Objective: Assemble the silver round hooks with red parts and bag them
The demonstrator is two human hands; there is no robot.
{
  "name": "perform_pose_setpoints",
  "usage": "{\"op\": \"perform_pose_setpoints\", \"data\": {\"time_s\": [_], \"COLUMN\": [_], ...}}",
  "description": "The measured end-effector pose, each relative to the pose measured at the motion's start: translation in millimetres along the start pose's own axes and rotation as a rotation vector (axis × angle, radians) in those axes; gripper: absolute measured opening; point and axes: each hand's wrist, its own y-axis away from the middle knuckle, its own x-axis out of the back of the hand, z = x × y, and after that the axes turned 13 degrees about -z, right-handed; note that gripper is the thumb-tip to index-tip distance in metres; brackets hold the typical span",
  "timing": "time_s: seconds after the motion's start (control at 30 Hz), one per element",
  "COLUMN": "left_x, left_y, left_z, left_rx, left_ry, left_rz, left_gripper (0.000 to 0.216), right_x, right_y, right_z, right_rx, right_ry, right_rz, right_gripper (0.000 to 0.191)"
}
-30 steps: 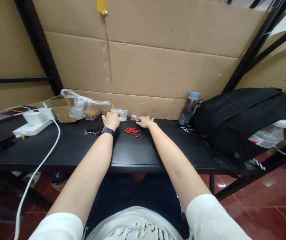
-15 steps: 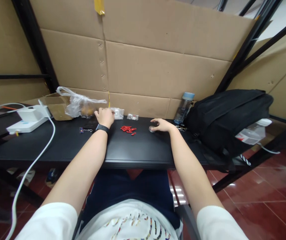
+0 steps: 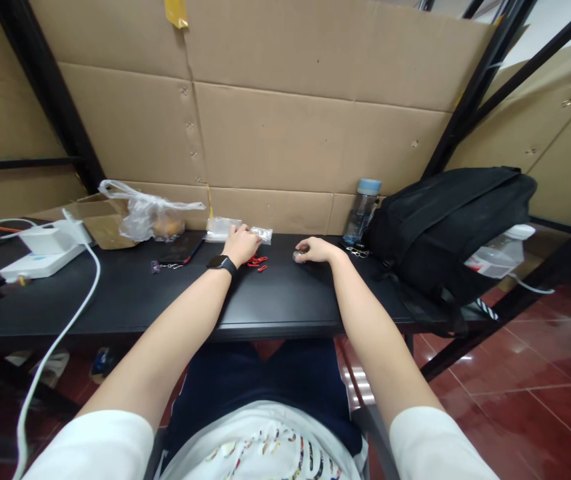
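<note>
A small pile of red clips (image 3: 258,262) lies on the black table (image 3: 285,300). My left hand (image 3: 240,243), with a black watch on the wrist, rests curled on the pile's left side and hides part of it. Two small clear bags (image 3: 222,227) (image 3: 264,233) lie just beyond its knuckles. My right hand (image 3: 316,250) lies to the right of the pile, its fingertips pinched on a small round grey thing (image 3: 297,256) on the tabletop.
A water bottle (image 3: 362,210) and a black backpack (image 3: 445,227) stand at the right, with keys (image 3: 356,251) in front. At the left are a phone (image 3: 180,248), a plastic bag (image 3: 150,217), a cardboard box (image 3: 100,217) and a white device (image 3: 45,243) with a cable (image 3: 65,320).
My left hand has moved right from the clear bag onto the red clips. My right hand went from the far bag to the small round thing and drew slightly left.
</note>
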Motion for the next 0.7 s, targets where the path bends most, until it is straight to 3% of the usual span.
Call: {"op": "perform_pose_setpoints", "data": {"time_s": [0.1, 0.2, 0.4, 0.53, 0.7], "left_x": [0, 10, 32, 34, 30], "left_y": [3, 7, 16, 18, 19], "left_z": [-2, -4, 3, 13, 23], "left_rx": [0.019, -0.026, -0.210, -0.168, -0.188], "left_ry": [0.037, 0.110, 0.196, 0.121, 0.083], "left_rz": [-0.018, -0.045, -0.263, -0.383, -0.389], "left_gripper": [0.031, 0.024, 0.013, 0.010, 0.005], "right_x": [1, 2, 3, 3, 2], "right_y": [2, 5, 5, 3, 0], "right_z": [-3, -6, -5, 0, 8], "right_rx": [-0.030, -0.034, -0.037, -0.027, -0.002], "right_ry": [0.022, 0.040, -0.024, -0.051, -0.085], "right_rz": [0.017, 0.027, 0.043, 0.041, 0.024], "right_gripper": [0.057, 0.057, 0.049, 0.043, 0.047]}}
